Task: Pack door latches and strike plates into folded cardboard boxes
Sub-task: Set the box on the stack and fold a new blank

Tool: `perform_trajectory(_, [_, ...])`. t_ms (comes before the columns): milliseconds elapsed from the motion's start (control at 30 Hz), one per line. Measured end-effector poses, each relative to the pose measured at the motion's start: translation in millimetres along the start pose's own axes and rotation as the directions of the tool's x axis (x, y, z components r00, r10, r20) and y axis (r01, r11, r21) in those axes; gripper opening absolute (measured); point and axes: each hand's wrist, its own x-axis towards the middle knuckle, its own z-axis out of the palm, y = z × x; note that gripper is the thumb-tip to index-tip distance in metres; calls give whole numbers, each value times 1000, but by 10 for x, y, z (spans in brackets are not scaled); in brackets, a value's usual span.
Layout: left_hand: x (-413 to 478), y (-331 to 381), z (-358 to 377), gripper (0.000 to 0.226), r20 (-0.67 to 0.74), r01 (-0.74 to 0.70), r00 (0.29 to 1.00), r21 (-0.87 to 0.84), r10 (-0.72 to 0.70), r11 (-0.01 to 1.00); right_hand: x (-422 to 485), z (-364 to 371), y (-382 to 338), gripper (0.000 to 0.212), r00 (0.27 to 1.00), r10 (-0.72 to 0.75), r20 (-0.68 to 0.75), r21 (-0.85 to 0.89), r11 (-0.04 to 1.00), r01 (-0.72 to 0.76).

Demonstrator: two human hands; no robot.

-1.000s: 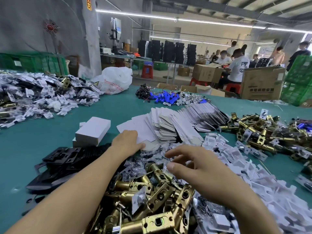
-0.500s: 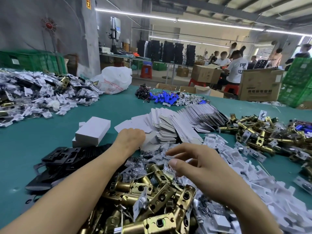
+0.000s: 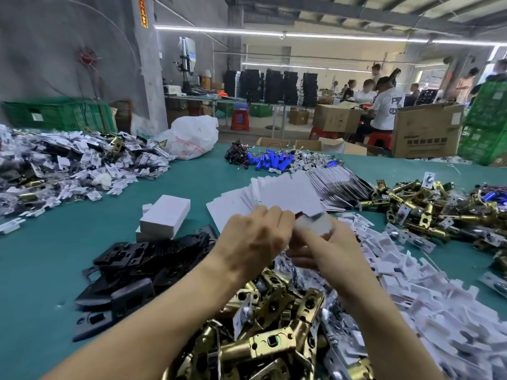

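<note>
Long tube lights (image 3: 343, 37) ran under a beamed ceiling (image 3: 356, 9), a grey concrete wall (image 3: 55, 50) stood left behind green crates (image 3: 57, 113), and red stools (image 3: 240, 119) dotted the pale floor (image 3: 263, 128) past the teal surface (image 3: 41, 270).

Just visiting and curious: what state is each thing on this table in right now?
Cardboard blank: flat, unfolded, held up off the table.
Left hand: grips the blank.
Right hand: pinches its lower flap.
Folded box: closed, lying flat.
Brass latches: loose pile, unpacked.
Black strike plates: loose pile, unpacked.
</note>
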Motion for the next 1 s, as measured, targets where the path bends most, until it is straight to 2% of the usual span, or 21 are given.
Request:
perform_trajectory(33, [-6,48,-14,10,-2,-9,1000,-4,9,1000,10,3,16,8,999,-40,-20,7,999,40])
perform_trajectory(100, [-44,130,10,13,-3,30,1000,-60,-31,998,26,30,45,24,995,-89,-53,-6,996,89])
perform_trajectory(167, [-99,181,38,12,45,229,973,-194,-224,954,33,36,58,31,989,-132,-67,-49,990,129])
perform_trajectory(200, [-115,179,29,20,101,387,922,-314,-375,867,25,33,59,34,983,-171,-67,-85,983,165])
perform_trajectory(233, [-119,155,4,36,219,556,828,-439,-516,706,17,24,57,32,974,-216,-64,-132,970,206])
perform_trajectory(267, [-117,123,-10,55,366,691,704,-550,-608,469,7,21,58,26,964,-263,-50,-171,953,251])
perform_trajectory(300, [-106,83,-33,74,520,766,576,-612,-631,195,1,21,69,20,954,-299,-22,-190,938,290])
perform_trajectory(333, [-87,41,-61,89,643,767,474,-637,-601,-77,-10,25,75,16,943,-332,23,-202,922,329])
perform_trajectory(367, [-75,7,-94,100,719,709,421,-642,-553,-294,-26,45,70,14,930,-360,81,-212,905,369])
perform_trajectory(400, [-86,-22,-105,104,755,634,403,-638,-517,-437,-45,75,68,14,914,-380,143,-229,886,404])
perform_trajectory(433, [-106,-48,-121,103,767,569,401,-637,-501,-520,-61,104,67,17,892,-404,203,-242,862,445])
perform_trajectory(533, [-147,-126,-165,110,776,473,386,-631,-498,-615,-108,169,32,23,832,-433,346,-301,789,535])
perform_trajectory(600, [-147,-164,-169,112,794,407,340,-607,-504,-683,-118,206,30,23,801,-442,404,-372,721,585])
perform_trajectory(700, [-142,-180,-139,93,809,320,297,-584,-506,-746,-158,264,23,17,747,-566,349,-465,588,662])
perform_trajectory(767, [-149,-181,-114,73,812,271,320,-572,-488,-774,-181,281,9,15,697,-680,230,-512,525,680])
perform_trajectory(833, [-158,-187,-108,63,817,263,359,-553,-452,-791,-198,281,-4,18,621,-772,135,-543,466,699])
perform_trajectory(900, [-168,-201,-106,64,824,294,408,-526,-393,-798,-200,281,-2,28,576,-804,146,-505,441,742])
perform_trajectory(1000, [-206,-218,-102,52,832,295,421,-502,-361,-813,-196,260,-21,41,609,-752,254,-445,468,764])
